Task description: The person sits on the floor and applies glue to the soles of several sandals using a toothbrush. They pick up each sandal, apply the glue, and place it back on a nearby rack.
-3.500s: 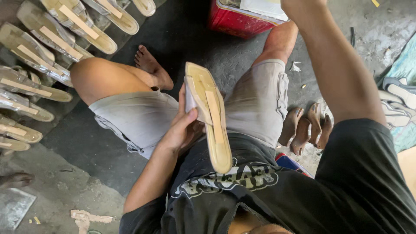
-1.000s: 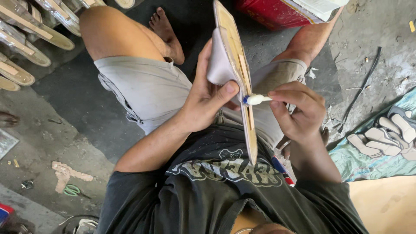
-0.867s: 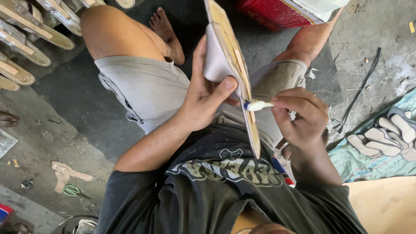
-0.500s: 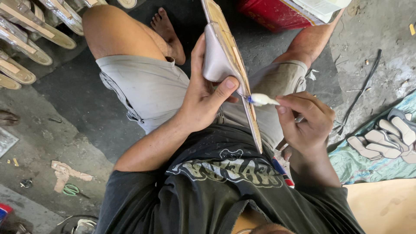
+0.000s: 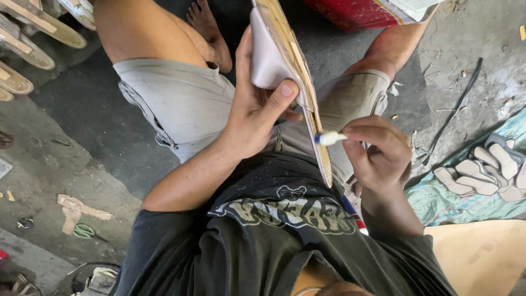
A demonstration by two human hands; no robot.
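I sit on the ground in grey shorts and a black shirt. My left hand grips a tan sandal sole with a pale grey strap, holding it on edge over my lap. My right hand pinches a small white-tipped applicator and presses its tip against the sole's edge near the lower end. The top of the sole runs out of the frame.
Rows of tan sandal soles lie on the ground at the upper left. A red box stands beyond my knees. Pale cut strap pieces rest on a teal cloth at the right. A tan sheet lies at the lower right.
Earlier my left hand held the sole alone with the right arm stretched away. Since then the right hand came in with the applicator, which has slid slightly along the sole's edge.
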